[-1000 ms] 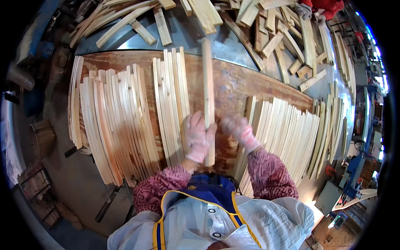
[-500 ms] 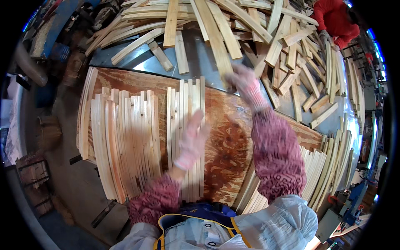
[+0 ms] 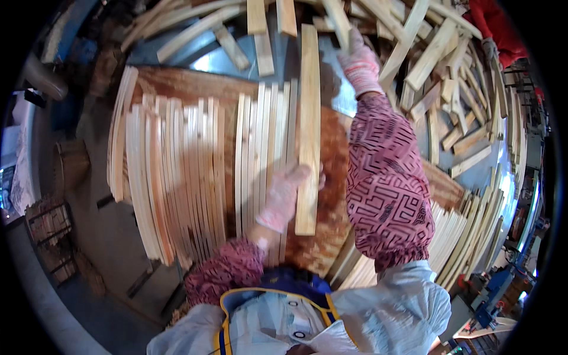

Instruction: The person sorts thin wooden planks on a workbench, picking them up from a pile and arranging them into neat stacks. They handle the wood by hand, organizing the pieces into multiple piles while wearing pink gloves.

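Observation:
My left hand, in a pale pink glove, is closed round the lower part of a wooden slat. That slat points away from me, just right of a row of slats laid side by side on the brown plywood board. Farther off, my right hand, gloved too, has its fingers at the near end of another slat at the edge of the loose pile; thumb and fingers appear to pinch it, though part of the grip is hidden.
A wider row of slats lies at the board's left, and more slats lie at the right. Beyond the board, loose slats cover a shiny metal table. A co-worker in red stands at the far right.
One slat has come off the pile toward me and is now in my left hand. My right hand has let that slat go and reached farther out to another one.

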Available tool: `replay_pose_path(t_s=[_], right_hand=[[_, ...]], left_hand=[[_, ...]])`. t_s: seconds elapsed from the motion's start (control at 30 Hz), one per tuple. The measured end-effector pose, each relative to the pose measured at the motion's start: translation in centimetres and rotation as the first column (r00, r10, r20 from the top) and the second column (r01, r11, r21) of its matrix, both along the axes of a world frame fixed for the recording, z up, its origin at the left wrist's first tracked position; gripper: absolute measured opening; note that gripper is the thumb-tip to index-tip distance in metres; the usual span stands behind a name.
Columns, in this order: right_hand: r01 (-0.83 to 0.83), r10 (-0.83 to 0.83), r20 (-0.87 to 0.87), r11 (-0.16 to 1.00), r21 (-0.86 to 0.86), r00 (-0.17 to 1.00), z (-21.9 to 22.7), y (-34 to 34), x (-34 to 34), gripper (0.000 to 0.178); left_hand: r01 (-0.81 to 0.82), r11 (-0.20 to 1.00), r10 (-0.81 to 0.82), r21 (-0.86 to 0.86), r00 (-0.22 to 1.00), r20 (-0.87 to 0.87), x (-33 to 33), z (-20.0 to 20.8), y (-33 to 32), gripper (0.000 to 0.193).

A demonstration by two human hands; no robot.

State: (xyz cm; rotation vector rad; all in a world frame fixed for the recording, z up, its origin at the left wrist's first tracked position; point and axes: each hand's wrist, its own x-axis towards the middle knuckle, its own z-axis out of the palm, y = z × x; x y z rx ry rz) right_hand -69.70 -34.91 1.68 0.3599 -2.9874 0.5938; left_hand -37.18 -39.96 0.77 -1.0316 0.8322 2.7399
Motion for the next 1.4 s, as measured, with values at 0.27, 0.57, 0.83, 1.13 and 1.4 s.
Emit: replay_pose_path(t_s=[0.27, 0.57, 0.83, 1.13, 1.4], right_hand=[[0.705, 0.408, 0.697, 0.159, -0.691, 0.59, -1.7, 14.7, 26.1, 0.037], [0.794, 0.254, 0.937, 0.505, -0.339, 0.238, -3.4, 17.4, 44.0, 0.033], [0.975, 0.491, 0.844, -0.065, -0.211, 0.215, 0.1, 14.1, 42.2, 0.043], [0.572, 0.495, 0.732, 0.461, -0.678, 0.468, -0.5, 13.0, 44.9, 0.048], [-0.217, 0.586, 0.441, 0.735, -0.643, 0.68, 5.3, 4.1, 45.1, 0.051]], left_hand=[[0.066, 0.929, 0.045, 0.363, 0.957, -0.288, 2.9, -0.4, -4.2, 0.069], [0.424, 0.851, -0.422, -0.311, 0.903, 0.076, 9.8, 0.8, -7.8, 0.059], [0.109, 0.529, -0.003, -0.842, 0.992, 0.127, 37.6, -10.0, -22.6, 0.071], [0.802, -0.49, 0.402, -0.343, 0.557, 0.727, 32.6, -2.6, -25.2, 0.084], [0.151, 0.618, -0.259, -0.772, 0.966, -0.018, 10.5, 5.2, -11.4, 0.073]])
